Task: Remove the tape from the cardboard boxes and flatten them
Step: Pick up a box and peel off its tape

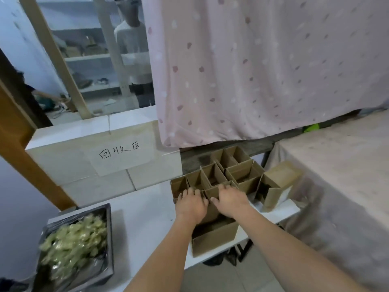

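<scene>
We see our left hand (pixel 192 204) palm-down, fingers curled over the top edge of an upright open cardboard box (pixel 210 199); looks like a grip on the rim. Our right hand (pixel 230 199) sits at 3 o'clock of the left, fingers hooked over the same box's far edge, thumb on the near side, gripping it too. At 6 o'clock from the hands, another open box (pixel 214 239) lies at the white table (pixel 145 209) edge. From 11 to 1 o'clock, more open boxes (pixel 229 169) stand packed together in rows. At 3 o'clock, one box (pixel 275 184) is tipped on its side. No tape clearly visible to us. At 8 o'clock, a black-lined bin (pixel 109 239) holds pale crumpled scraps (pixel 73 243). At 11 o'clock, a white block wall with a handwritten paper sign (pixel 120 153). Pink spotted curtain (pixel 263 66) hangs at 12 to 2 o'clock.
</scene>
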The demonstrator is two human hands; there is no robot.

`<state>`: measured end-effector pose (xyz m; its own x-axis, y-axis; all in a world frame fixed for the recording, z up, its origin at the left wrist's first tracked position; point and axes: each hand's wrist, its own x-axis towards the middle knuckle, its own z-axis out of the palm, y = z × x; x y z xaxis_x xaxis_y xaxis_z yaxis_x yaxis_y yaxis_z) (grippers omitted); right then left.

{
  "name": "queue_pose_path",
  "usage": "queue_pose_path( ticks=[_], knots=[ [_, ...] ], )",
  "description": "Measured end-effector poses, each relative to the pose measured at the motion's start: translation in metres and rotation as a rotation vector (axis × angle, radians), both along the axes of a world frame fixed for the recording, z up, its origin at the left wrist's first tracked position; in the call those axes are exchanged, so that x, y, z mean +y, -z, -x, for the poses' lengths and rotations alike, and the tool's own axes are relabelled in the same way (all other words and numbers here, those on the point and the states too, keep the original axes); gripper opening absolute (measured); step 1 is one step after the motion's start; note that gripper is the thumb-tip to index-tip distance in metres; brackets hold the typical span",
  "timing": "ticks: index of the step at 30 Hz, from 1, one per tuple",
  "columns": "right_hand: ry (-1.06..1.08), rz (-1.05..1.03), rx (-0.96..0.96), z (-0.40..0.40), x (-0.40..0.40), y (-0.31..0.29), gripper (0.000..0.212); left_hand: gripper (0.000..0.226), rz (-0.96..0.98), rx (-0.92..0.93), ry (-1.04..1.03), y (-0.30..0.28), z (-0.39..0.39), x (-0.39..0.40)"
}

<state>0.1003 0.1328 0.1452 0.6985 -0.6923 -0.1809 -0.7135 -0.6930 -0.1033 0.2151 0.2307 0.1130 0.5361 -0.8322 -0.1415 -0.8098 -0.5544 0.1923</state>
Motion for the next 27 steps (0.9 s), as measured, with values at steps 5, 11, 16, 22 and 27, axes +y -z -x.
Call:
queue_pose_path(
  ticks=[5, 11, 16, 22, 27],
  knots=[
    [0.024, -0.028, -0.008, 0.054, -0.068, 0.007, 0.053, 0.051, -0.021, 0.029, 0.022, 0.000, 0.056, -0.064],
    [0.013, -0.087, 0.035, 0.118, -0.138, 0.020, 0.055, 0.049, -0.123, 0.064, 0.012, 0.006, 0.123, -0.129],
    [0.054, -0.143, 0.019, 0.162, -0.178, 0.030, 0.050, 0.051, -0.183, 0.072, 0.046, 0.006, 0.158, -0.166],
    [0.088, -0.142, 0.039, 0.188, -0.215, 0.032, 0.046, 0.049, -0.207, 0.042, 0.096, 0.006, 0.181, -0.210],
    [0.101, -0.153, 0.027, 0.185, -0.242, 0.028, 0.048, 0.050, -0.195, 0.018, 0.117, 0.016, 0.180, -0.244]
  ],
)
